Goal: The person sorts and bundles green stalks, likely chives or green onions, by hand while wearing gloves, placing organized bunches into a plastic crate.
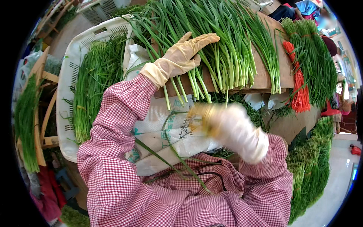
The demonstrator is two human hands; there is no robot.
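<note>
A thick spread of garlic chives (223,49) lies on a wooden board (286,73), pale stem ends hanging toward me over its near edge. My left hand (179,56), in a cream rubber glove, rests on the left part of the chives with its fingers stretched out. Below the stem ends is my right hand (230,126), gloved too and smeared by motion. Its fingers are blurred, so whether they grip anything cannot be seen. A white woven sack (162,128) covers my lap, and a few loose chive leaves (181,159) lie across it and my checked smock.
At the left stands a white plastic crate (64,102) full of chives. A bundle of red ties (297,81) hangs at the board's right end, beside tied chive bundles (312,56). More bundles (310,166) stack lower right. Another person (298,11) sits at the far right.
</note>
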